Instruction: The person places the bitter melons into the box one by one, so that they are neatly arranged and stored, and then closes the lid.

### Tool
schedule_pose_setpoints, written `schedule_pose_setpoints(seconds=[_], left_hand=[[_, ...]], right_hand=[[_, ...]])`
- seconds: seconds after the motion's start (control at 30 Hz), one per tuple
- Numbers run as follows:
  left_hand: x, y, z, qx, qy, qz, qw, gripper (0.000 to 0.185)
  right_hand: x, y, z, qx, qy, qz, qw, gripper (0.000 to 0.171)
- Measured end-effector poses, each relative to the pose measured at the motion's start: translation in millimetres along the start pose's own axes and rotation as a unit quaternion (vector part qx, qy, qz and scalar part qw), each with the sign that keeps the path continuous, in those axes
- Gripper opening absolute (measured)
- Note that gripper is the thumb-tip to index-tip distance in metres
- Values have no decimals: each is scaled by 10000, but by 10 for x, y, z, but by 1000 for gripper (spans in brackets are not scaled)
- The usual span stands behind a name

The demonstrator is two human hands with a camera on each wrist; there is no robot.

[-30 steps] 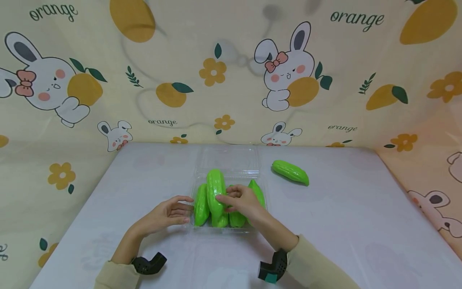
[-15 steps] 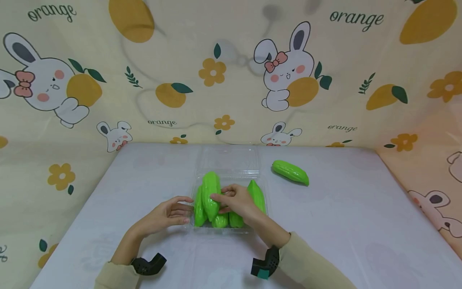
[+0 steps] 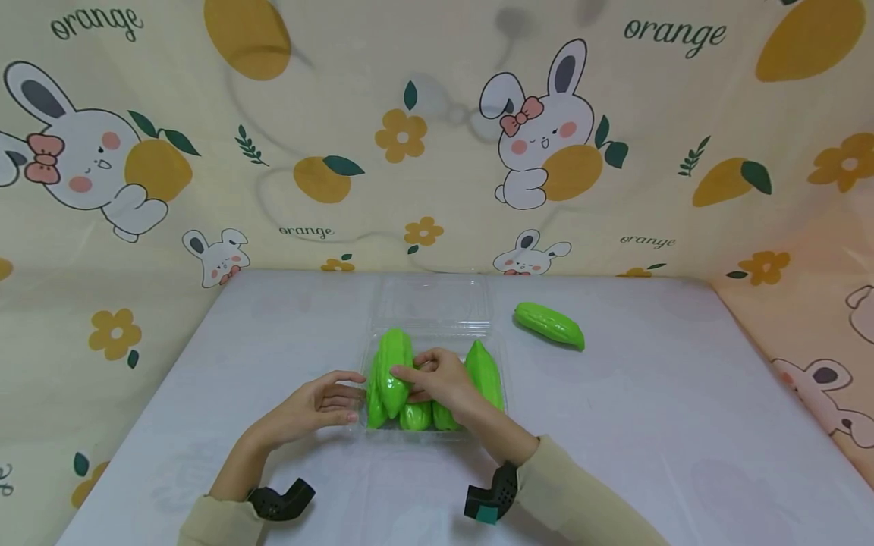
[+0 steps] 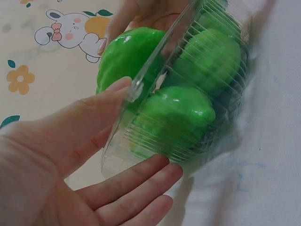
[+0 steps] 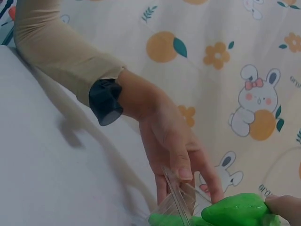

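Observation:
In the head view my right hand [image 3: 440, 383] grips a shiny green bitter melon [image 3: 394, 371], thumb on its near side. The melon lies on top of others in a clear plastic box [image 3: 437, 435]. My left hand [image 3: 328, 406] is at the box's left wall. In the left wrist view its thumb [image 4: 117, 87] reaches the rim of the box and its fairly straight fingers [image 4: 141, 176] lie along the outside. Another bitter melon [image 3: 483, 375] stands at the right end of the box, and several melon ends show through the clear wall.
One more bitter melon [image 3: 549, 326] lies on the white table [image 3: 614, 440], behind and right of the box. The box's transparent lid [image 3: 433, 302] is folded back flat behind it. A patterned cloth [image 3: 451, 189] hangs at the table's far edge.
My right hand has carried the gripped bitter melon left and lower, onto the leftmost melon, uncovering another melon's end beneath. The left hand has stayed in place.

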State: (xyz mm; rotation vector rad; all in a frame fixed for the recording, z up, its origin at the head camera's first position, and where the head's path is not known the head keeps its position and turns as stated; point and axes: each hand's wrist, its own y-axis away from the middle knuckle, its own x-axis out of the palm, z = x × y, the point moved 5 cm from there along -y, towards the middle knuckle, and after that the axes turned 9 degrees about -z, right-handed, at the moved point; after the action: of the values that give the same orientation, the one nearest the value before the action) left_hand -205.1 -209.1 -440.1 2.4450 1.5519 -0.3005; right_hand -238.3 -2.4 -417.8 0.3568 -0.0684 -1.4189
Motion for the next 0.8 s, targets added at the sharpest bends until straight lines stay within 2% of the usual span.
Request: schedule_pose_setpoints(seconds=[0.23, 0.53, 0.8], left_hand=[[-3, 2, 3, 12, -90, -18, 10000, 61], [-2, 6, 7, -7, -117, -9, 9999, 62], [-2, 3, 1, -69, -105, -40, 9999, 61]], right_hand=[[13, 37, -5, -43, 33, 247, 9997, 60], [12, 67, -23, -26, 291, 214, 9993, 62], [-27, 101, -14, -61, 302, 197, 9993, 58]])
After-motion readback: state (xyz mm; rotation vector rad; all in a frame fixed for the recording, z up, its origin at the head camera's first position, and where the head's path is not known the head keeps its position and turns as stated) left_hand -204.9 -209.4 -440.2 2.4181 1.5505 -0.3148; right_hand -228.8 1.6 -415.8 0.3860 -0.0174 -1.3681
